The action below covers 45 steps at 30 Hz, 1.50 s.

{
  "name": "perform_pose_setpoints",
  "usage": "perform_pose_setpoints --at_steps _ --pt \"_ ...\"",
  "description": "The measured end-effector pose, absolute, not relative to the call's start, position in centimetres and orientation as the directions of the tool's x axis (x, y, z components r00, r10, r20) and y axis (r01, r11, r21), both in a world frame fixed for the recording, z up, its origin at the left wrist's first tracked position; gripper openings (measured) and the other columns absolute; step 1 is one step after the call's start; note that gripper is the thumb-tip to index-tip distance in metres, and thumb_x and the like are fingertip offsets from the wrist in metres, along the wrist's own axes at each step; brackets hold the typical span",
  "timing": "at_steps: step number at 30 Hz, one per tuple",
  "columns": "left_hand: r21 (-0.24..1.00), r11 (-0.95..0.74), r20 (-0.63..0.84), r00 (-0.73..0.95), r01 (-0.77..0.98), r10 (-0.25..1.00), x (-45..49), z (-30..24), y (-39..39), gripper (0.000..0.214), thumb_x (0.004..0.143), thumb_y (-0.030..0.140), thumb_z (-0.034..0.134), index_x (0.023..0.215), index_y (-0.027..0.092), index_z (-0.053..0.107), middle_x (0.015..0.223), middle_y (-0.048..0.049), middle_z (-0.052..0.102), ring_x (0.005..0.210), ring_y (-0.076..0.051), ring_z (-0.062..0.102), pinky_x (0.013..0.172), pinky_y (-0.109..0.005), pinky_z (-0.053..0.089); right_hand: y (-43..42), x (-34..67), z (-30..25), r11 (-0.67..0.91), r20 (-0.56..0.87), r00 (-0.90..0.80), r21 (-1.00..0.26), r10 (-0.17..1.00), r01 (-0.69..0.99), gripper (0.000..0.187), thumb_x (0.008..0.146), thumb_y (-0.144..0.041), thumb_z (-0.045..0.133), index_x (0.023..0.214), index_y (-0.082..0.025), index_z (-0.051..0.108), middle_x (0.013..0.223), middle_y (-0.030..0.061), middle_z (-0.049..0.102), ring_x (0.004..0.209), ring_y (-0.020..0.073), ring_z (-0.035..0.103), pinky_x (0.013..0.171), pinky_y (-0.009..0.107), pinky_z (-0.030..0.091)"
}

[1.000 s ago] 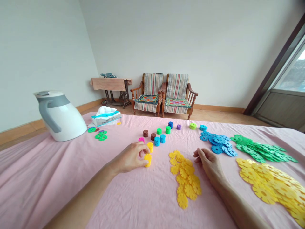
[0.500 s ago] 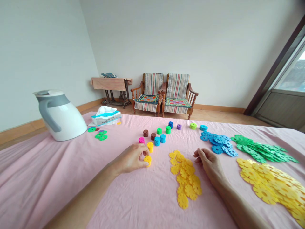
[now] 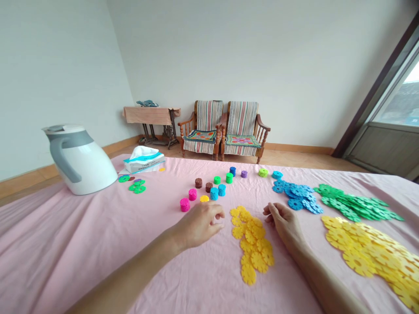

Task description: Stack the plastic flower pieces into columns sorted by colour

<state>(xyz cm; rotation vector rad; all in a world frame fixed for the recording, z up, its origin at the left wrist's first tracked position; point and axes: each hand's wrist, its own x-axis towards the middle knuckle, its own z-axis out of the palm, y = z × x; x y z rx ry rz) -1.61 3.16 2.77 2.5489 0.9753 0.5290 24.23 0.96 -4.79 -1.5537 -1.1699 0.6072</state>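
My left hand [image 3: 199, 224] hovers over the cloth left of a fan of yellow snowflake discs [image 3: 253, 240]. Its thumb and index finger are apart with nothing between them. Just beyond the knuckles, a yellow disc stack [image 3: 204, 199] is partly covered by the hand. Any second yellow stack is hidden there. Two pink stacks [image 3: 185, 204] stand to the left of the fingers. My right hand [image 3: 283, 222] rests at the right side of the yellow fan, fingers curled in, with no disc showing in them.
Beyond the hands stand small brown [image 3: 198, 182], light-blue [image 3: 214, 193], green, purple and lime stacks. Blue discs [image 3: 297, 194], green discs [image 3: 360, 205] and a larger yellow pile [image 3: 363, 248] lie right. A white jug [image 3: 88, 168], tissue box [image 3: 144, 163] and loose discs [image 3: 137, 186] are left.
My left hand has let go of the yellow disc stack and moved right toward the yellow fan. The nearer pink stack has come into view. My right hand stays almost still.
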Motion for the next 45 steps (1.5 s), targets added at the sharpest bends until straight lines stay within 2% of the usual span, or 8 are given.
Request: perform_pose_setpoints --at_steps 3,8,14,20,27,33,38,45 --pt "0.423 -0.731 0.198 0.733 0.535 0.651 0.5 1.3 2.7 0.016 0.071 0.016 0.062 0.087 0.018 0.060 0.086 -0.0016 0.059 0.079 -0.016 0.055 0.070 -0.024 0.042 1.0 24.3 -4.8 0.025 0.181 0.390 -0.928 0.903 0.372 0.042 0.080 -0.054 0.044 0.069 -0.016 0.057 0.059 0.0032 0.059 0.051 0.0142 0.055 0.049 0.024 0.040" --pt "0.359 -0.719 0.149 0.724 0.595 0.673 2.5 -0.7 2.5 0.023 0.068 0.032 0.069 0.082 0.018 0.058 0.086 -0.0030 0.058 0.077 -0.018 0.055 0.065 -0.026 0.042 0.8 24.1 -4.5 0.020 0.173 0.397 -0.932 0.901 0.362 0.044 0.078 -0.057 0.045 0.068 -0.016 0.057 0.057 0.0034 0.059 0.050 0.0150 0.055 0.048 0.024 0.039" --pt "0.336 -0.727 0.165 0.722 0.599 0.672 2.9 -0.9 2.5 0.011 0.072 0.024 0.064 0.077 0.018 0.056 0.082 -0.0022 0.058 0.076 -0.017 0.055 0.065 -0.026 0.041 0.7 23.9 -4.2 0.031 0.179 0.400 -0.937 0.899 0.348 0.041 0.078 -0.054 0.046 0.067 -0.016 0.057 0.059 0.0043 0.061 0.050 0.0144 0.054 0.048 0.024 0.040" --pt "0.335 -0.733 0.190 0.720 0.592 0.668 2.8 -0.4 1.9 0.005 0.068 0.017 0.057 0.070 0.018 0.054 0.079 -0.0023 0.057 0.072 -0.016 0.054 0.061 -0.025 0.040 0.7 24.1 -4.5 0.032 0.182 0.390 -0.932 0.903 0.361 0.042 0.079 -0.054 0.045 0.068 -0.016 0.057 0.058 0.0035 0.059 0.050 0.0147 0.055 0.048 0.024 0.039" --pt "0.382 -0.667 0.303 0.596 0.639 0.744 -2.2 3.3 3.3 0.017 0.069 0.014 0.052 0.083 0.019 0.059 0.085 -0.0021 0.057 0.071 -0.014 0.053 0.064 -0.024 0.041 0.7 24.1 -4.4 0.035 0.191 0.384 -0.925 0.904 0.378 0.042 0.078 -0.056 0.046 0.067 -0.016 0.057 0.060 0.0030 0.061 0.051 0.0143 0.056 0.049 0.024 0.040" --pt "0.388 -0.611 0.195 0.587 0.690 0.786 -5.4 3.4 4.3 0.024 0.064 0.013 0.056 0.087 0.020 0.062 0.077 -0.0001 0.056 0.069 -0.014 0.052 0.063 -0.023 0.040 0.8 24.1 -4.4 0.048 0.203 0.390 -0.927 0.898 0.371 0.045 0.076 -0.059 0.047 0.066 -0.016 0.058 0.061 0.0044 0.062 0.051 0.0149 0.056 0.048 0.025 0.041" --pt "0.366 -0.612 0.170 0.596 0.701 0.785 -5.4 2.9 4.1 0.030 0.063 0.011 0.054 0.090 0.021 0.063 0.081 -0.0012 0.059 0.075 -0.017 0.054 0.064 -0.023 0.041 0.9 24.2 -4.6 0.044 0.199 0.388 -0.926 0.900 0.375 0.048 0.075 -0.061 0.047 0.066 -0.016 0.059 0.060 0.0048 0.062 0.051 0.0153 0.057 0.048 0.025 0.042" --pt "0.329 -0.621 0.169 0.602 0.712 0.780 -5.5 2.3 4.3 0.023 0.064 0.013 0.054 0.085 0.021 0.062 0.084 -0.0012 0.057 0.069 -0.015 0.052 0.061 -0.023 0.039 0.9 24.3 -4.7 0.046 0.200 0.379 -0.924 0.903 0.379 0.045 0.076 -0.059 0.047 0.066 -0.016 0.059 0.060 0.0040 0.062 0.050 0.0147 0.056 0.048 0.025 0.041"
